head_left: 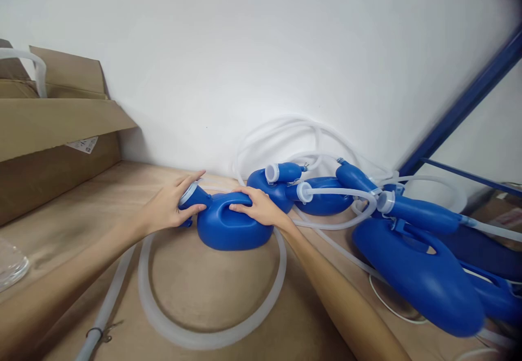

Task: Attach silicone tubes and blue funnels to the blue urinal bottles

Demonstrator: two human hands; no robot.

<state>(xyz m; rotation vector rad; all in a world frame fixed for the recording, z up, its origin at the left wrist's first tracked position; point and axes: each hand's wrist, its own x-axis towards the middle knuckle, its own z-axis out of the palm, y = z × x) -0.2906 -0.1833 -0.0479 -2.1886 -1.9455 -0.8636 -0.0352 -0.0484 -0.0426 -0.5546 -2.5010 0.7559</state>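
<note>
A blue plastic urinal bottle (234,236) with a moulded handle lies on its side on the brown tabletop in front of me. My left hand (169,206) grips its neck, thumb in front and fingers behind the pale translucent cap (188,193). Over the top of the body, my right hand (261,206) is wrapped round the handle, with the thumb at the handle's opening. A thick translucent hose (212,340) loops on the table below the bottle. Another length of hose (110,298), with a dark tie round it, runs toward the lower left.
Several more blue bottles (420,274) with hoses are heaped on the right, some against the white wall (253,51). An open cardboard box (61,122) stands at the left, a hose end over it. A clear plastic item (12,263) lies below. A blue metal post (460,103) slants at right.
</note>
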